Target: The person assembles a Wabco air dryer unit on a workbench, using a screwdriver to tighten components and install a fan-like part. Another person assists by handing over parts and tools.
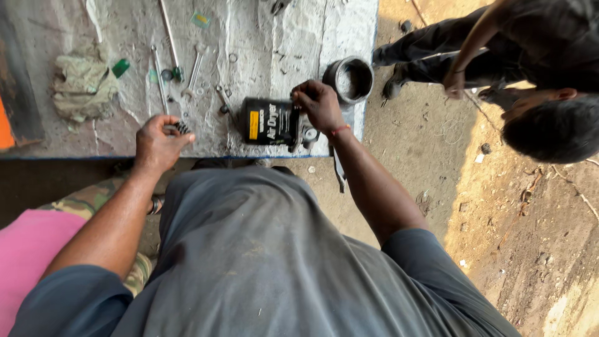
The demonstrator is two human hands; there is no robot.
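A black canister [269, 122] with a yellow label lies on its side near the front edge of a grey worn bench [112, 134]. My right hand [319, 105] rests on its right end, fingers curled over the metal fitting there. My left hand [157, 142] is at the bench's front edge, fingers pinched on a small dark ribbed part [181, 127]. My grey shirt fills the lower frame.
A dirty rag [82, 84], long metal rods [168, 31], a wrench [194, 67], small rings and a green bit lie on the bench. A black round ring-shaped part [349, 79] sits at the bench's right corner. Another person [530, 68] bends over the dirt ground at right.
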